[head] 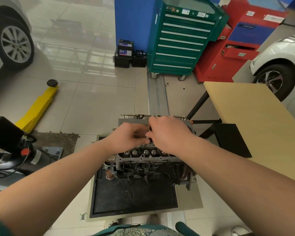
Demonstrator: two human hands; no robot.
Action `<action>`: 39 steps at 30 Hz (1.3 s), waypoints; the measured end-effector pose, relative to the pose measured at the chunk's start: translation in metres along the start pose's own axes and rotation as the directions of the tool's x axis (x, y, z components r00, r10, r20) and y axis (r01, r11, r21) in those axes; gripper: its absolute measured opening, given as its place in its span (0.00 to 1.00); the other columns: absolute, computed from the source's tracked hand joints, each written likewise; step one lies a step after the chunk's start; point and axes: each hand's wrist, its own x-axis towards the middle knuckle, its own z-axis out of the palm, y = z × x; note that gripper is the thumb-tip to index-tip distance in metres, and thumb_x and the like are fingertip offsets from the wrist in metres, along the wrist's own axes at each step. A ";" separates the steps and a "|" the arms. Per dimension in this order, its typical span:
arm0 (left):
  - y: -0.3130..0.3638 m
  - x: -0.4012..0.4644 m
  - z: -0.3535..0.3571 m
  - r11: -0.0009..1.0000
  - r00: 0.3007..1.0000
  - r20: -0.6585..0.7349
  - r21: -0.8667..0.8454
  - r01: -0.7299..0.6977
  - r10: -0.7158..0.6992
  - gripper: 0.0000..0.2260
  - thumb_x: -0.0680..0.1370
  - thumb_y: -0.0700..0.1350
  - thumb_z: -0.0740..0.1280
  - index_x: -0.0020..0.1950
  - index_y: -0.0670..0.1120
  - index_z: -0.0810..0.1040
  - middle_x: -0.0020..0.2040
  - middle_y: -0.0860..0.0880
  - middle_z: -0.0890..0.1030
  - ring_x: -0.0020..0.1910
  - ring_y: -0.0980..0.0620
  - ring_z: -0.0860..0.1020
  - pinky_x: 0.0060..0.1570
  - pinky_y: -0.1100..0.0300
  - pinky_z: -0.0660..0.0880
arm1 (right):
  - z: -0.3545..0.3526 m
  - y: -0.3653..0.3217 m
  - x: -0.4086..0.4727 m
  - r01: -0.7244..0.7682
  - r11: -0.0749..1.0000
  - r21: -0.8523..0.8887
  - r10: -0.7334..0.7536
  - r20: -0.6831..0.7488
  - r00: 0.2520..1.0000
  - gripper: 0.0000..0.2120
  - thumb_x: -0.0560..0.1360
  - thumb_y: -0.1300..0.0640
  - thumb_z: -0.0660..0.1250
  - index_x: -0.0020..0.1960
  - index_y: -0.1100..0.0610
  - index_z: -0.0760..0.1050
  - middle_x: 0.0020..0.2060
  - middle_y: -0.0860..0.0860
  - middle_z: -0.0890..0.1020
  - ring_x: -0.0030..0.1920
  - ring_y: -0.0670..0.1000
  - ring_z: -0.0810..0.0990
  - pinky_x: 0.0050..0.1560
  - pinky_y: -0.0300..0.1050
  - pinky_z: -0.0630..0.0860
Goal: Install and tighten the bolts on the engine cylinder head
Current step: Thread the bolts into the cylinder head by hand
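Centre of frame: grey metal engine cylinder head [143,156] on a black-matted stand [134,200]. Above it, the left hand [126,137] curls its fingers; its contents cannot be told. The right hand [167,133] pinches a small brass-coloured bolt [149,128] at centre.

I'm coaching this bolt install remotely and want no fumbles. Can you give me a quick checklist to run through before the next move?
1. Both hands over the cylinder head: ok, left hand and right hand meet above its middle.
2. Bolt in a secure grip: cannot tell; the right fingers pinch a small brass-coloured ring-like part, blurred.
3. Target hole visible: cannot tell, the hands cover it.
4. Head seated on the stand tray: ok, it looks level.
5. Tightening tool nearby: not ok, none in view.
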 end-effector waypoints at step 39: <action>-0.008 0.009 0.003 0.993 0.998 -0.059 0.116 0.037 -0.031 0.04 0.75 0.42 0.77 0.43 0.49 0.83 0.38 0.52 0.85 0.39 0.52 0.81 0.44 0.52 0.79 | 0.005 -0.002 -0.006 0.092 0.994 0.059 -0.090 -0.032 0.995 0.17 0.81 0.41 0.65 0.62 0.52 0.72 0.51 0.50 0.79 0.49 0.55 0.79 0.41 0.51 0.74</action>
